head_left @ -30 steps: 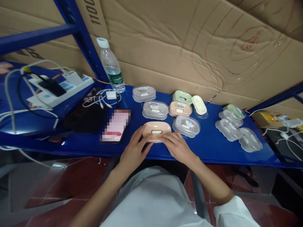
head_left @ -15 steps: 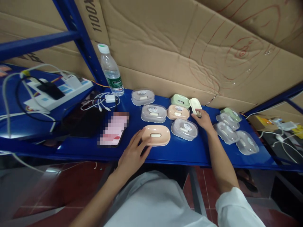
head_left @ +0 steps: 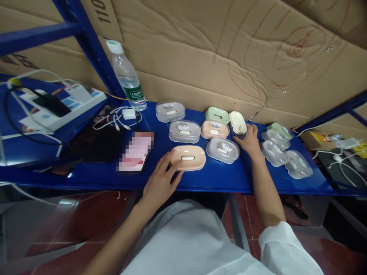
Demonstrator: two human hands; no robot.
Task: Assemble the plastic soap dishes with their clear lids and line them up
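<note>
A peach soap dish [head_left: 197, 152] with a pale insert in its central slot lies at the front of the blue table. My left hand [head_left: 162, 179] holds its left end, thumb at the near side and fingers over the rim. Farther back on the right, my right hand [head_left: 250, 141] has thumb and fingers about the edge of a clear plastic lid [head_left: 240, 133]. A cream soap dish [head_left: 237, 121] rests tilted against that lid. Beside it stand a green soap dish [head_left: 216, 114] and a lidded peach soap dish [head_left: 214, 131].
Several grey soap dishes under clear lids [head_left: 184, 131] stand around, with another group [head_left: 274, 152] at the right. A phone [head_left: 136, 152], a water bottle [head_left: 127, 76], a white cable [head_left: 114, 118] and a power strip [head_left: 65, 109] occupy the left. Cardboard [head_left: 183, 49] walls the back.
My right hand has left the peach soap dish and reached back right to the cream dish and its clear lid. My left hand has stayed on the peach dish.
</note>
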